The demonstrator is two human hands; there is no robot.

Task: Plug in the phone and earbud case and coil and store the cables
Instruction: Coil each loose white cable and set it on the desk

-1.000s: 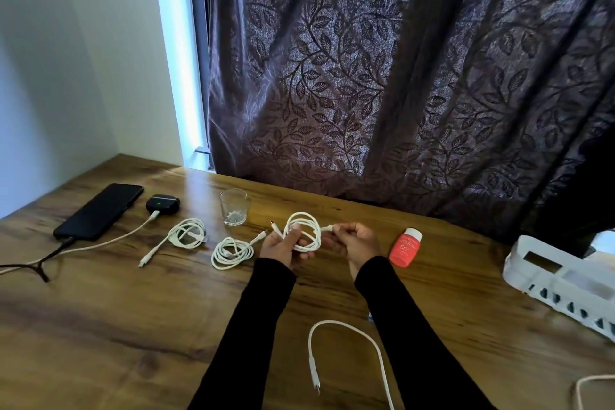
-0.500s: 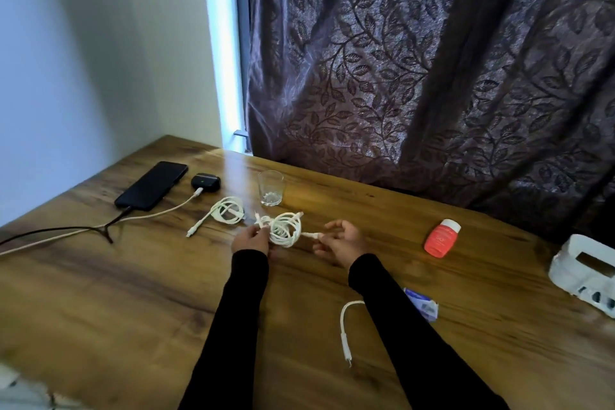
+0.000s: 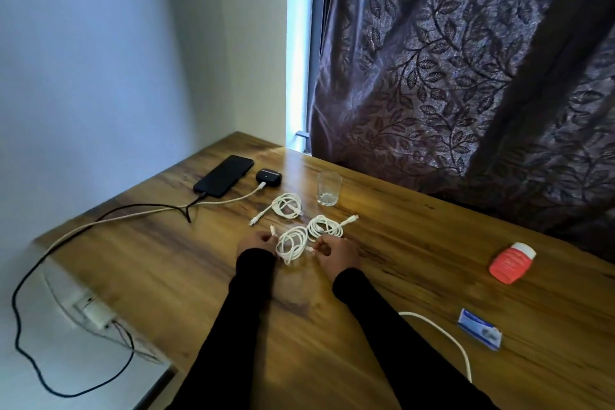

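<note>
A black phone [image 3: 223, 175] lies at the table's far left with a dark cable plugged into its near end. Beside it sits a black earbud case [image 3: 268, 177] with a white cable plugged in. Three coiled white cables lie near the middle. The nearest coil [image 3: 292, 244] rests on the wood between my hands. My left hand [image 3: 255, 242] pinches one plug end of it. My right hand [image 3: 335, 254] pinches the other end. A second coil [image 3: 324, 227] lies just behind, and a third coil [image 3: 287, 205] further back left.
An empty glass [image 3: 328, 188] stands behind the coils. A red bottle [image 3: 511, 263] lies at the right, a small blue-white packet [image 3: 479, 332] nearer me. A loose white cable [image 3: 442, 336] trails at the front right. A charger in a wall socket [image 3: 95, 311] sits below the table's left edge.
The coil I held up in both hands has come down onto the table beside the other two coils. My head turned left; the white basket at the right left the view.
</note>
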